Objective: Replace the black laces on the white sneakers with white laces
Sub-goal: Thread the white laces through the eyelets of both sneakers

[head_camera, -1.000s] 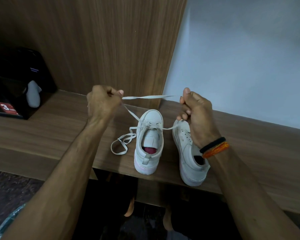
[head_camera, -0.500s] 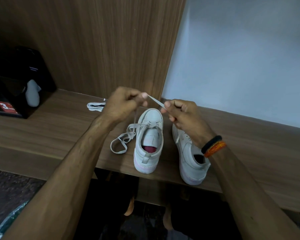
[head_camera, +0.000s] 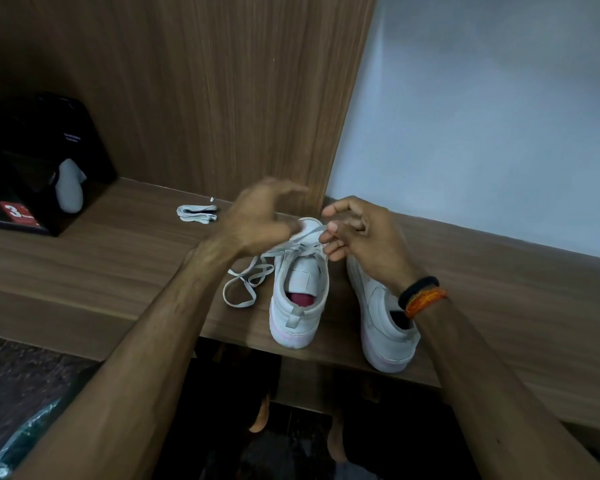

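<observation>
STEP: white lace [head_camera: 291, 245] being threaded on left sneaker [head_camera: 298, 289] | right hand [head_camera: 357, 233] pinches lace | left hand [head_camera: 260, 220] blurred, grip unclear | NEXT: 1 end to be fed through next eyelet

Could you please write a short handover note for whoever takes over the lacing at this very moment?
Left hand: blurred, fingers spread above the left sneaker; grip unclear.
Right hand: pinches the white lace at that sneaker's tongue.
Lace is threaded through the top; its slack loops on the shelf.
Right sneaker: lacing hidden.
Spare folded lace lies behind.
Left: finish and tie, then check the other sneaker.
</observation>
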